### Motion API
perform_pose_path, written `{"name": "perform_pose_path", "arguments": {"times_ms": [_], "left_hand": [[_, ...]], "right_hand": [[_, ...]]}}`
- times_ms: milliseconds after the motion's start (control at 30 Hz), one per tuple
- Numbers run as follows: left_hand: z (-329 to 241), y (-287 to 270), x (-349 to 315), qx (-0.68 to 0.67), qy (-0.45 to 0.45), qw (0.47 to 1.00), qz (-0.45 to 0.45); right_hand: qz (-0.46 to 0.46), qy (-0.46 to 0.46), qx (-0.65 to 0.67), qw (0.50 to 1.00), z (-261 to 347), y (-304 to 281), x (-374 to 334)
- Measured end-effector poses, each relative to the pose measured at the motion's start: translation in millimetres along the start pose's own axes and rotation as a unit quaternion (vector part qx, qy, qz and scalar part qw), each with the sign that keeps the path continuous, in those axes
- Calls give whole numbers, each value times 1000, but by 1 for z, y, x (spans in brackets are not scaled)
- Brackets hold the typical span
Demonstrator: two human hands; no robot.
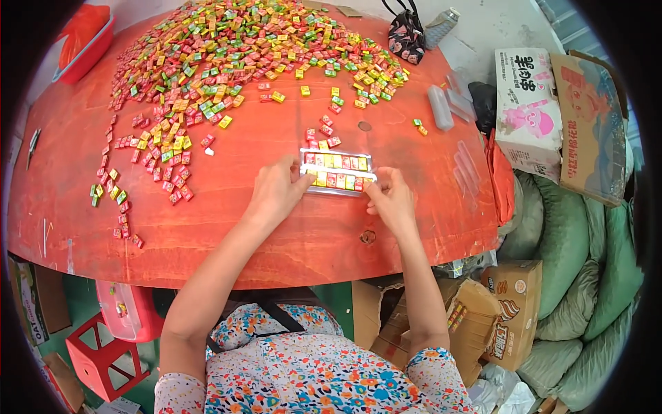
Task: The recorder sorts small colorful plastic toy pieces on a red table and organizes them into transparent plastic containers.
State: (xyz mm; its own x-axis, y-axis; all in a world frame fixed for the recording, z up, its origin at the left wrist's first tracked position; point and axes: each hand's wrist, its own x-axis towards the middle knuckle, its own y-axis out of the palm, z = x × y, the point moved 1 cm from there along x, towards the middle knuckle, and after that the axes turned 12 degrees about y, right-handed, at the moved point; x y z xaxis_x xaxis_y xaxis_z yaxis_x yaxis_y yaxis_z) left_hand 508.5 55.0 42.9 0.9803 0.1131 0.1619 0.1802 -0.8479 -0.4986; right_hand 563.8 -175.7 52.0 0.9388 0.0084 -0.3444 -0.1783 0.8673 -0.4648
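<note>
— See the clear tray (336,192) anywhere?
— Yes, flat on the red table (296,238), near the close edge, between both hands. Contains two rows of small wrapped pieces (338,181), mostly red and yellow.
— Held at the left end?
— Yes, with the left hand (276,186): pinches the left edge with thumb and fingertips drawn nearly together.
— And at the right?
— Grips the right end in the right hand (392,200), with thumb and forefinger barely parted at the corner, the other fingers curled loosely. Cannot tell how firmly.
— Notice anything past that?
— Just beyond the far edge, find a few loose red pieces (334,141); farther off, a broad heap (248,48) in red, yellow and green. Off to the right, spot clear plastic containers (440,108) and a dark floral bag (408,38).
</note>
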Motion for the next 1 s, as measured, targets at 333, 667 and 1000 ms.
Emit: {"name": "perform_pose_path", "arguments": {"times_ms": [333, 667, 1000], "left_hand": [[-7, 8, -11, -122, -48, 991, -12], [41, 3, 42, 62, 39, 997, -16], [34, -6, 38, -253, -125, 958, 45]], "right_hand": [[48, 29, 35, 998, -6, -5, -5], [-88, -69, -143, 983, 5, 20, 56], [15, -4, -34, 999, 3, 12, 43]]}}
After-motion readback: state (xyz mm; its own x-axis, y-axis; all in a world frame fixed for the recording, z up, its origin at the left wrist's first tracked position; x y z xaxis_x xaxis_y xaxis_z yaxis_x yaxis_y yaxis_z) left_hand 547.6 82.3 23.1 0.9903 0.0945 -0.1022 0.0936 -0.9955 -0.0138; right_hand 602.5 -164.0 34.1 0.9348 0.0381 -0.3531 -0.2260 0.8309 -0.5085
